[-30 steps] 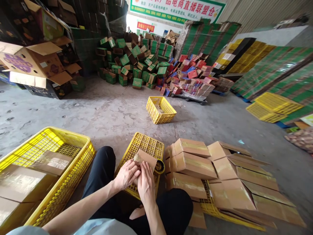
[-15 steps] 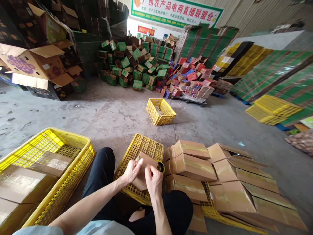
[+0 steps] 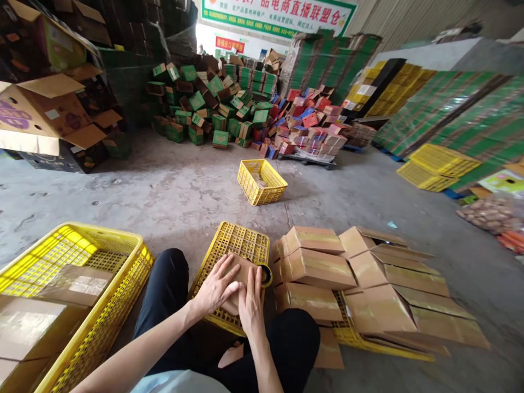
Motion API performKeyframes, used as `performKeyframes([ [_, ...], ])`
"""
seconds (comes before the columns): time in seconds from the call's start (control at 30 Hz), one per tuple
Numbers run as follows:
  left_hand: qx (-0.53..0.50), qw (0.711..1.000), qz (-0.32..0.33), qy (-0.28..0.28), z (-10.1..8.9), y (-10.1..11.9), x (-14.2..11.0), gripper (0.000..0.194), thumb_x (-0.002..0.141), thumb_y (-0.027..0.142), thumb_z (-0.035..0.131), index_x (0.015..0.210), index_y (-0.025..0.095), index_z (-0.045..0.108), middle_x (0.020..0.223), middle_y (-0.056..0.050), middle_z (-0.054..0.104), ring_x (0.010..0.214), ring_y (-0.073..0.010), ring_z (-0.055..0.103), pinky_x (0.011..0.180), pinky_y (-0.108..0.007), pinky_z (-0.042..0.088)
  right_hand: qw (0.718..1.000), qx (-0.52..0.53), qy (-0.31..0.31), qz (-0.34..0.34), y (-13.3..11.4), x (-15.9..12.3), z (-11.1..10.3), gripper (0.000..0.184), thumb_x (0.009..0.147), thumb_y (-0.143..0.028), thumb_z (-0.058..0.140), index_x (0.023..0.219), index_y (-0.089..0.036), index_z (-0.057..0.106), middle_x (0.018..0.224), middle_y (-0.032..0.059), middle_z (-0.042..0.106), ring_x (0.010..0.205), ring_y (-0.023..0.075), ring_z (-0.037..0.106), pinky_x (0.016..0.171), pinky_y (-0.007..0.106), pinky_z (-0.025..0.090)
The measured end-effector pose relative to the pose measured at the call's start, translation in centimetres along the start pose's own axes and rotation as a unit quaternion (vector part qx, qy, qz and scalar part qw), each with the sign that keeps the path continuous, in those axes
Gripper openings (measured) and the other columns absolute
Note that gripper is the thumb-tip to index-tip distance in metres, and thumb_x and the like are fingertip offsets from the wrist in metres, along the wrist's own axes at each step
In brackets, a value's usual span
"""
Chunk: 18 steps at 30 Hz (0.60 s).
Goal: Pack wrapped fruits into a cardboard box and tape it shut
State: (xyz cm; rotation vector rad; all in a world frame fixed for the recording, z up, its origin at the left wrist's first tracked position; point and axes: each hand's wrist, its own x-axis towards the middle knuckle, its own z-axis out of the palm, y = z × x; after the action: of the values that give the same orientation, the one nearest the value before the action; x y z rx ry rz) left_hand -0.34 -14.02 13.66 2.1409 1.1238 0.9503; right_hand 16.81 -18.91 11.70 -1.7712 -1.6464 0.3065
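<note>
A small brown cardboard box rests on an upturned yellow plastic crate between my knees. My left hand lies on the box's top with its fingers spread. Beside it my right hand presses flat on the same box, fingers stretched forward and thumb near the left thumb. At the box's right side sits a roll of tape, partly hidden by the box and my right fingers. Both hands cover much of the box's near part.
To my left a large yellow crate holds closed cardboard boxes. Several flattened or part-folded cartons are stacked at my right. A smaller yellow crate stands ahead on the concrete floor. Green boxes lie heaped behind it.
Half a second ago both hands were curled above the box, thumb up on the left; now they lie flat on it. The view has turned slightly to the right.
</note>
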Motion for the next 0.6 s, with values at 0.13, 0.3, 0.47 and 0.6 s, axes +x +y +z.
performKeyframes([
  [0.13,0.019,1.000,-0.002,-0.022,0.9,-1.3,-0.7,0.056,0.107,0.058,0.045,0.157,0.034,0.047,0.173,-0.005,0.029,0.160,-0.0326,0.022,0.128,-0.058,0.029,0.997,0.058,0.016,0.056,1.0,-1.2,1.8,0.071,0.108,-0.055,0.037,0.167,-0.017,0.027,0.173,0.0184,0.025,0.157,0.0339,0.034,0.120,0.053,0.043],
  [0.3,0.008,0.995,-0.095,0.003,1.1,-1.6,-1.2,0.057,0.106,0.060,0.044,0.157,0.036,0.048,0.174,-0.005,0.026,0.156,-0.0350,0.034,0.126,-0.057,0.032,0.984,0.116,0.051,0.128,0.8,-3.2,3.2,0.073,0.107,-0.055,0.039,0.168,-0.018,0.025,0.165,0.0180,0.044,0.149,0.0341,0.047,0.114,0.047,0.051],
  [0.47,-0.061,0.975,-0.213,-0.001,-0.4,-1.2,-1.1,0.060,0.107,0.061,0.034,0.156,0.031,0.050,0.157,-0.008,0.053,0.150,-0.0305,0.046,0.124,-0.048,0.039,0.990,0.116,0.042,0.071,-1.5,-3.9,3.1,0.080,0.103,-0.057,0.050,0.169,-0.025,0.017,0.164,0.0164,0.046,0.147,0.0363,0.050,0.116,0.053,0.049],
  [0.6,-0.126,0.967,-0.221,0.018,-1.4,-1.5,-1.8,0.062,0.108,0.062,0.029,0.158,0.030,0.048,0.158,-0.006,0.053,0.149,-0.0268,0.047,0.126,-0.043,0.036,0.996,0.078,0.030,0.019,-3.5,-3.4,2.1,0.089,0.101,-0.056,0.054,0.170,-0.024,0.007,0.172,0.0176,0.029,0.155,0.0392,0.036,0.120,0.060,0.042],
])
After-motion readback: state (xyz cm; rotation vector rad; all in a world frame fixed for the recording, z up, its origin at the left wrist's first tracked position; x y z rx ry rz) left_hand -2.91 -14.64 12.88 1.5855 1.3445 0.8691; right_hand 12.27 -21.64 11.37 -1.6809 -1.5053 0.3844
